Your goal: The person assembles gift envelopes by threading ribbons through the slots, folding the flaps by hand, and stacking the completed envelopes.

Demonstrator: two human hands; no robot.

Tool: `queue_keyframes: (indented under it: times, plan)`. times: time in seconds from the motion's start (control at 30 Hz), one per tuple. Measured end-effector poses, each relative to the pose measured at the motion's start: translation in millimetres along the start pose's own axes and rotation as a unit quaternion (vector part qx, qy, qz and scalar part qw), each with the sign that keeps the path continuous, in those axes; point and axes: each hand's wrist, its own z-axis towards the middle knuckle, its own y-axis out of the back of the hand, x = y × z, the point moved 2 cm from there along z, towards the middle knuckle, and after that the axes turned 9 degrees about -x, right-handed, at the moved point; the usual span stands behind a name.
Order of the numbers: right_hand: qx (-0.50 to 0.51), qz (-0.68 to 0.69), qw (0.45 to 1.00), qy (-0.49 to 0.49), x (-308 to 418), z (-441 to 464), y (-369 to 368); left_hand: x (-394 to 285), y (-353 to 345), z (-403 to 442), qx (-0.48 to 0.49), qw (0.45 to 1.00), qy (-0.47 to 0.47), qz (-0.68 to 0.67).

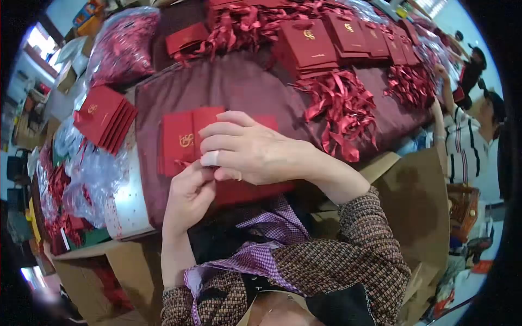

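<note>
Right hand (244, 149) meeting left hand (190, 196) above red bags (176, 136), grips hidden so cannot tell what they pinch, ribbons (340, 103) beyond on dark cloth (234, 81).

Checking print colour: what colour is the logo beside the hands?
The logo is gold, best seen in the head view.

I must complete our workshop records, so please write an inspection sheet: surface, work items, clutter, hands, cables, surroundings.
Surface: dark red cloth, wrinkled.
Work items: red packets with gold print, partly hidden.
Clutter: heaped red ribbons on the cloth; filled plastic bag at upper left.
Hands: right hand overlaps left hand; grip hidden.
Cables: nothing seen.
Surroundings: cardboard box at right; person in striped top beyond.
</note>
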Motion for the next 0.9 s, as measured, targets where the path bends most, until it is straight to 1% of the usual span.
queue_keyframes:
  times: [0.07, 0.13, 0.17, 0.2, 0.23, 0.27, 0.33, 0.37, 0.43, 0.47, 0.53, 0.57, 0.63, 0.67, 0.7, 0.73, 0.77, 0.8, 0.83, 0.87, 0.9]
  plan:
    - [0.014, 0.014, 1.0, -0.012, -0.9, -1.8, 8.4, 0.4, 2.1, 0.2, 0.019, 0.999, -0.024, -0.009]
    - [0.033, 0.11, 0.993, -0.005, 0.1, -4.2, 13.4, 5.9, 7.3, -4.5, 0.055, 0.99, 0.086, -0.095]
    - [0.051, 0.159, 0.986, -0.014, 3.7, -3.5, 14.9, 21.5, 8.2, -8.7, 0.042, 0.963, 0.144, -0.224]
    - [0.05, 0.16, 0.986, -0.015, 6.3, -4.1, 16.9, 26.4, 12.4, -8.8, -0.007, 0.929, 0.209, -0.304]
    - [0.043, 0.199, 0.979, -0.011, 8.9, -5.3, 19.3, 31.4, 15.9, -8.1, -0.056, 0.882, 0.272, -0.381]
    - [0.036, 0.237, 0.971, -0.008, 10.9, -6.8, 20.3, 38.9, 18.0, -2.0, -0.032, 0.82, 0.278, -0.499]
    - [0.029, 0.237, 0.971, -0.025, 4.7, -9.3, 18.9, 47.9, 14.5, 1.3, -0.086, 0.716, 0.353, -0.597]
    - [0.025, 0.237, 0.971, -0.031, -0.3, -11.4, 15.9, 57.5, 12.6, 0.4, -0.064, 0.705, 0.361, -0.608]
    - [-0.015, 0.262, 0.963, -0.058, -8.8, -15.3, 9.8, 50.1, 3.8, -0.5, -0.142, 0.664, 0.401, -0.615]
    - [-0.037, 0.268, 0.96, -0.073, -11.1, -15.1, 8.7, 58.8, 4.5, -4.8, -0.118, 0.682, 0.372, -0.619]
    - [-0.051, 0.282, 0.954, -0.084, -15.2, -14.2, 6.2, 44.0, -17.3, -7.7, -0.217, 0.717, 0.331, -0.574]
    - [-0.056, 0.29, 0.95, -0.099, -15.0, -15.2, 3.5, 28.9, -16.8, -7.6, -0.073, 0.778, 0.251, -0.571]
    - [-0.063, 0.361, 0.918, -0.15, -10.7, -16.5, -2.8, 28.6, -24.2, -16.2, -0.08, 0.843, 0.233, -0.479]
    - [-0.074, 0.402, 0.895, -0.181, -8.3, -17.3, -7.0, 24.6, -25.9, -17.3, -0.107, 0.839, 0.257, -0.467]
    - [-0.063, 0.436, 0.872, -0.214, -6.4, -17.4, -6.9, 18.9, -27.0, -14.0, -0.12, 0.824, 0.281, -0.477]
    - [-0.078, 0.46, 0.856, -0.224, -6.2, -18.4, -8.7, 14.9, -27.2, -10.8, -0.134, 0.808, 0.305, -0.485]
    - [-0.093, 0.483, 0.839, -0.233, -6.0, -19.1, -11.1, 13.1, -25.7, -9.4, -0.074, 0.845, 0.29, -0.443]
    - [-0.107, 0.495, 0.819, -0.27, -5.5, -21.2, -12.9, 19.5, -25.2, -11.0, -0.082, 0.871, 0.272, -0.4]
    - [-0.124, 0.473, 0.828, -0.274, -7.2, -23.5, -16.3, 28.2, -25.2, -14.3, -0.091, 0.895, 0.252, -0.355]
    - [-0.14, 0.451, 0.837, -0.275, -11.9, -26.0, -19.6, 33.4, -22.7, -15.4, -0.088, 0.908, 0.2, -0.358]
    - [-0.155, 0.444, 0.841, -0.268, -16.7, -29.5, -20.4, 40.0, -20.0, -19.9, -0.114, 0.9, 0.212, -0.364]
